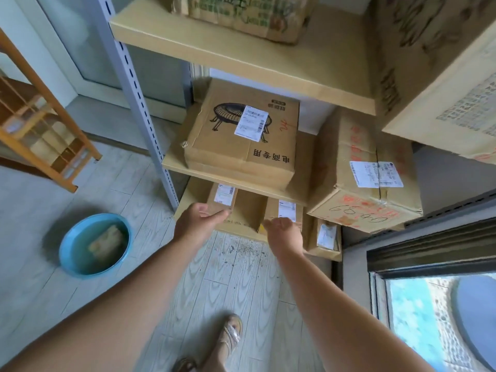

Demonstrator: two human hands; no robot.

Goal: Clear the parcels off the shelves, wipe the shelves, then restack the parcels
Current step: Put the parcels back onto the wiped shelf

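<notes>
Blue basin [70, 249] on floor: water, soaked cloth [106, 241], perhaps sponge

I see brown cardboard parcels [243, 142] with white labels, one printed with a black stool drawing; pale cream shelves [268, 63] on a grey post; blue basin [94, 245]; pale wood-grain floor [241, 285]; orange wooden rack [40, 124]

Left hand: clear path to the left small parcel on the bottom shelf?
Probably yes. The left hand is already at the parcel, fingers open by its front edge; nothing lies between, though the shelf above hangs close overhead.
</notes>
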